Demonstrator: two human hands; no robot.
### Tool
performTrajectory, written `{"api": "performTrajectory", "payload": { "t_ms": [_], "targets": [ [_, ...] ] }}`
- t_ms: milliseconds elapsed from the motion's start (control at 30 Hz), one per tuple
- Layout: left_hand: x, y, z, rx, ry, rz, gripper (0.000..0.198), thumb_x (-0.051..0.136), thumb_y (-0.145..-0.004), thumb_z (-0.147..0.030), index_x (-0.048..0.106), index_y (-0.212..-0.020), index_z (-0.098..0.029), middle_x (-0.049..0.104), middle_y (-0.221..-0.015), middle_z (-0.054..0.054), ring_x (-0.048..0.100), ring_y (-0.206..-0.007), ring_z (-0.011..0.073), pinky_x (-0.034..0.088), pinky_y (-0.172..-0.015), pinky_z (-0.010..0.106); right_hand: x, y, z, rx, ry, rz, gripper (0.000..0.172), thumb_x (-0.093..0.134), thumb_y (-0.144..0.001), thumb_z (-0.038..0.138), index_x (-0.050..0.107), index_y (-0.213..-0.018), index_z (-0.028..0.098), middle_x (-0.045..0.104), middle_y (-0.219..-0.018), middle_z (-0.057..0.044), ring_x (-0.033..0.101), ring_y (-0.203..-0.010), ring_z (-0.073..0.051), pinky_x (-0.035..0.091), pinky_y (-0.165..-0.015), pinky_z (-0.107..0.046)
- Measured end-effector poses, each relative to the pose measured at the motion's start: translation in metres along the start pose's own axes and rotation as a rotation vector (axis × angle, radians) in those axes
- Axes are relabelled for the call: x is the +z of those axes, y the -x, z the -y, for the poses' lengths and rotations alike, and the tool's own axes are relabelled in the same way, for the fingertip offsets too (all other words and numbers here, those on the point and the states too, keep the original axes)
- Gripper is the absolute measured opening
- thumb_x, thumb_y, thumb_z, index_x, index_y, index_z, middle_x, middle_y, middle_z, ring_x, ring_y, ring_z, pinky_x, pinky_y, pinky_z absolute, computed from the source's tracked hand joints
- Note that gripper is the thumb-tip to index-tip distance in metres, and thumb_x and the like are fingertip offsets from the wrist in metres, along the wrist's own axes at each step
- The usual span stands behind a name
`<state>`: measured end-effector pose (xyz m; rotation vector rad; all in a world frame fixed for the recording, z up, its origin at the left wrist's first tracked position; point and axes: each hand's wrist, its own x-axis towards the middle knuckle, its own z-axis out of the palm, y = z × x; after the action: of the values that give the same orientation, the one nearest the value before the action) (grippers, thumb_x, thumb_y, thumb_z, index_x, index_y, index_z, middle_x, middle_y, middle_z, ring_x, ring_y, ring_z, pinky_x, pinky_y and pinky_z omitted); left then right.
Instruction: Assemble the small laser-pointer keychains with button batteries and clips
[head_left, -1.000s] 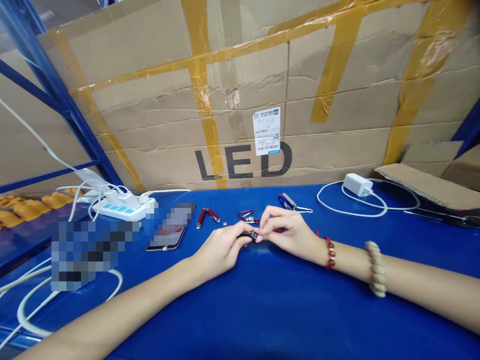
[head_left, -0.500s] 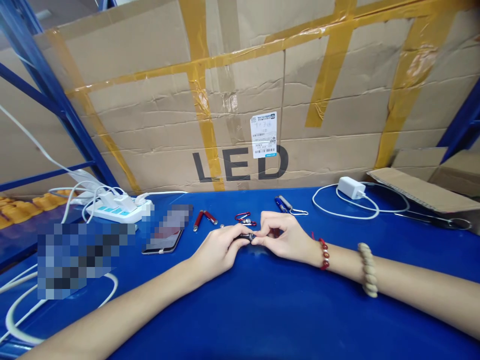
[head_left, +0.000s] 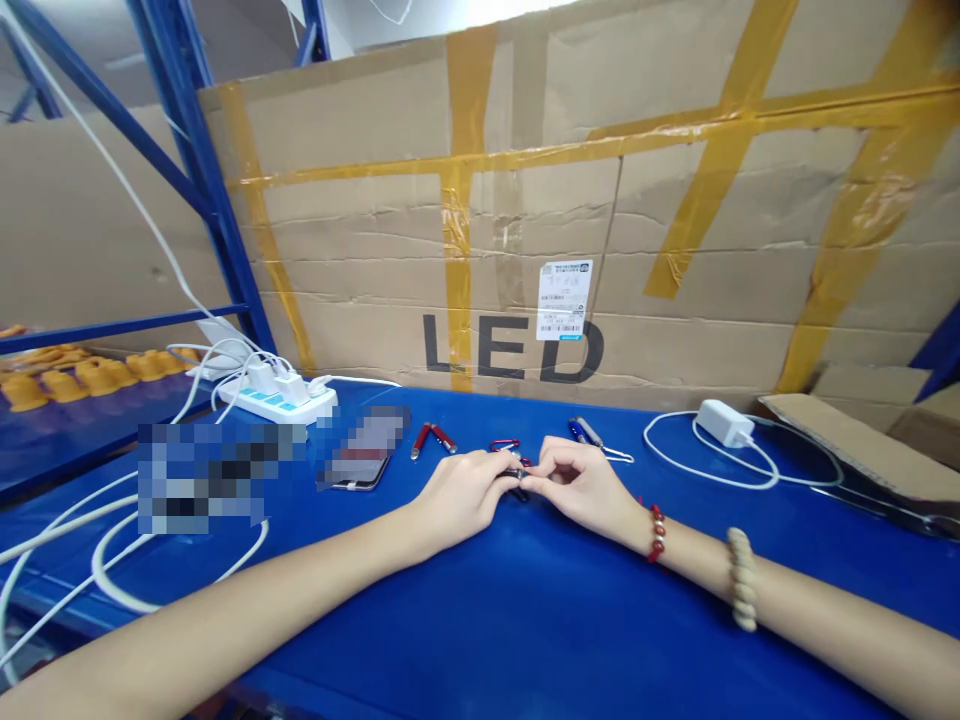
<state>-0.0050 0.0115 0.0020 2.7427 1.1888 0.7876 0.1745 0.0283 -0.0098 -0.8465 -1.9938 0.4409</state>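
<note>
Over the blue table, my left hand and my right hand meet fingertip to fingertip. Between them is a small black tube with a shiny end. The left thumb and fingers wrap round it, and the right thumb and forefinger pinch its right end. Much of the tube is hidden by fingers. Just behind the hands lie red carabiner clips, partly covered. Two red tubes with silver ends rest left of the clips. A blue tube and a silver tube lie behind my right hand.
On the left are a phone, a white power strip with cables, and a pixelated area. A white charger with a looped cable sits at right. A large cardboard box marked LED stands behind the table.
The camera view has shifted, so the scene sits further right and slightly lower. Both hands keep their hold on the black tube, with little visible change in their grip.
</note>
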Motion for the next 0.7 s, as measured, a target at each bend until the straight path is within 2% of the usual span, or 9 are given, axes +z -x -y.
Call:
{"api": "performTrajectory", "payload": {
  "t_ms": [267,500,700],
  "targets": [
    [-0.002,0.002,-0.001,-0.029,0.004,-0.002,0.020,0.038,-0.089,-0.021,0.054,-0.101,-0.021,0.063,-0.104,0.002,0.059,-0.095,0.0183,0.045,-0.081,0.028,0.003,0.000,0.004,0.038,0.018,0.019,0.035,0.059,-0.072,0.047,0.054,-0.058,0.016,0.051,-0.058,0.000,0.041,-0.046,-0.008,0.033,-0.043,-0.022],
    [-0.002,0.003,0.002,-0.041,0.040,-0.025,0.016,0.039,-0.088,-0.023,0.053,-0.096,-0.020,0.064,-0.100,0.003,0.060,-0.090,0.0187,0.046,-0.077,0.028,0.005,0.000,0.006,0.096,0.021,0.006,0.032,0.058,-0.074,0.045,0.057,-0.064,0.015,0.054,-0.062,-0.001,0.040,-0.047,-0.008,0.032,-0.044,-0.021],
    [-0.006,0.003,-0.001,-0.065,0.027,-0.022,0.016,0.037,-0.090,-0.024,0.052,-0.095,-0.020,0.065,-0.093,0.003,0.061,-0.085,0.0186,0.046,-0.071,0.028,0.001,-0.001,0.012,0.164,-0.101,0.030,0.036,0.055,-0.074,0.049,0.061,-0.070,0.014,0.055,-0.068,-0.001,0.042,-0.041,-0.005,0.032,-0.039,-0.020]
  ]
}}
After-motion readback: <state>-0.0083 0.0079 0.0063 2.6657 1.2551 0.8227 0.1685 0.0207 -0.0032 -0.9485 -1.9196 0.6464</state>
